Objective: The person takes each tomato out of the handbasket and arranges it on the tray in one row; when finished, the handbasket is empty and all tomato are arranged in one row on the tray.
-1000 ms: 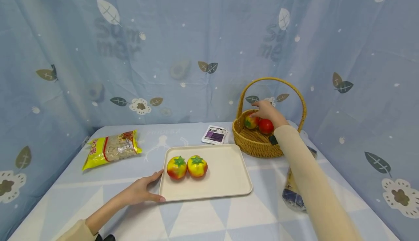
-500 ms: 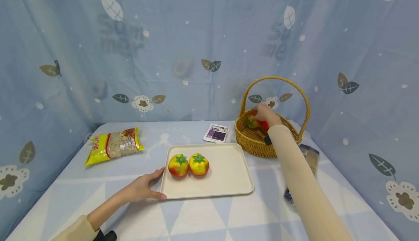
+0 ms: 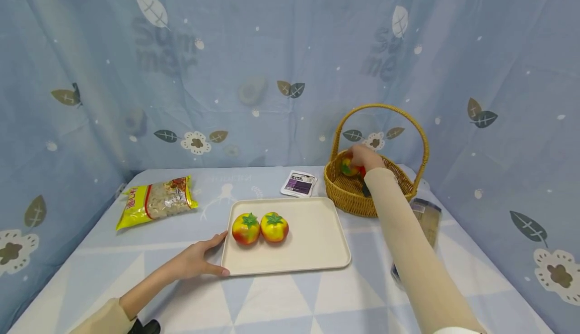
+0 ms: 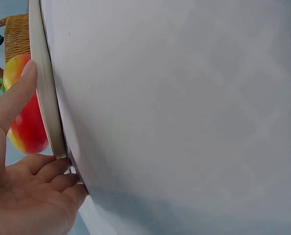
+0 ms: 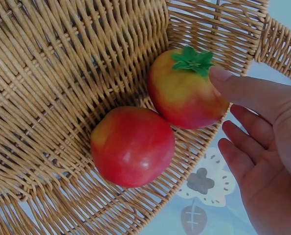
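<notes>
In the head view, my left hand (image 3: 195, 261) touches the left edge and front-left corner of a cream tray (image 3: 312, 238), thumb and fingers spread. Two red-yellow tomatoes (image 3: 274, 227) with green leafy tops sit side by side on the tray's left half. My right hand (image 3: 366, 157) reaches into a wicker basket (image 3: 346, 202). Two more lie inside: a leafy-topped tomato (image 5: 187, 95) and a redder tomato (image 5: 133, 147). In the right wrist view, my thumb tip is at the leafy-topped one, with the fingers extended beside it near the rim; firm contact cannot be told.
A yellow-ended food bag (image 3: 158, 201) lies at the left back. Flat purple-and-white packets (image 3: 299, 184) lie behind the tray. A clear-wrapped package (image 3: 427, 218) is partly hidden under my right forearm. The basket's tall handle (image 3: 385, 106) arches above my right hand.
My right hand has lowered into the basket towards the leafy-topped tomato, and now covers much of the redder one in the head view. My left hand stays at the tray.
</notes>
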Demonstrator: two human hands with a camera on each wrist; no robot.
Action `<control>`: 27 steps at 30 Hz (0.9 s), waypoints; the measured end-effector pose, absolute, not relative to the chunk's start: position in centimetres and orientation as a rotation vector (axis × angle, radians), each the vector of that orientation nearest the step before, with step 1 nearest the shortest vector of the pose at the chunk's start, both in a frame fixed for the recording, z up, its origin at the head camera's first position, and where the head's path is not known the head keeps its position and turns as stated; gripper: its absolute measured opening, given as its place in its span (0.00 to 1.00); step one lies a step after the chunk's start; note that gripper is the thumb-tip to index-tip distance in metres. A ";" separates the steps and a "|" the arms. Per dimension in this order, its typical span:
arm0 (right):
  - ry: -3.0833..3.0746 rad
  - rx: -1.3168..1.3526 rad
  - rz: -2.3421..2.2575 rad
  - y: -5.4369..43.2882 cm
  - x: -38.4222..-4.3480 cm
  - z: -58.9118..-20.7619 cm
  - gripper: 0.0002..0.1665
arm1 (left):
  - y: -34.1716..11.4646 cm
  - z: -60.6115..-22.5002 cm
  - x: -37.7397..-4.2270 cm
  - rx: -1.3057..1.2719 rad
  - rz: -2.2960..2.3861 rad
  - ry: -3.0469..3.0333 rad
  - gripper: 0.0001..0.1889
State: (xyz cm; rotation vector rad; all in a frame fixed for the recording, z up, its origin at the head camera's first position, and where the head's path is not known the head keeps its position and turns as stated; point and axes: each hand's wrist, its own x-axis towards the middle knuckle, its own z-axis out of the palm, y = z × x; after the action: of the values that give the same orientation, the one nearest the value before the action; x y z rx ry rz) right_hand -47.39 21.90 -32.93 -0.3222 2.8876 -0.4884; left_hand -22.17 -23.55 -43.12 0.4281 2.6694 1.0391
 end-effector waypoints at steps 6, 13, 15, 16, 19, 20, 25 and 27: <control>2.875 -0.257 -0.456 22.0 -48.0 -33.4 0.34 | -23.5 -43.0 -22.2 0.439 1.039 2.671 0.55; 2.912 -0.278 -0.408 22.2 -48.4 -33.8 0.31 | -23.5 -43.0 -22.3 0.413 1.051 2.653 0.55; 2.928 -0.281 -0.405 22.2 -48.3 -33.9 0.30 | -23.5 -43.0 -22.2 0.412 1.052 2.653 0.55; 2.936 -0.287 -0.399 22.2 -48.3 -33.9 0.30 | -23.6 -43.0 -22.2 0.415 1.055 2.651 0.55; 2.968 -0.289 -0.378 22.2 -48.0 -33.8 0.28 | -23.6 -42.9 -22.1 0.435 1.058 2.648 0.55; 2.976 -0.289 -0.375 22.1 -47.9 -33.8 0.28 | -23.6 -42.9 -22.1 0.442 1.060 2.645 0.54; 3.000 -0.277 -0.356 21.9 -47.7 -33.9 0.25 | -23.7 -43.0 -22.0 0.450 1.054 2.644 0.54; 3.009 -0.269 -0.340 21.9 -47.8 -33.9 0.23 | -23.7 -43.0 -22.1 0.436 1.058 2.643 0.54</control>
State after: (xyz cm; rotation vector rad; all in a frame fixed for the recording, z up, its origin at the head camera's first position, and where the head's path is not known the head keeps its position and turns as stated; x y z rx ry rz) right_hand -47.80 21.86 -33.92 -0.2687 3.0090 -0.3397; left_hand -22.09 -23.72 -43.02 0.4361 2.6427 1.0582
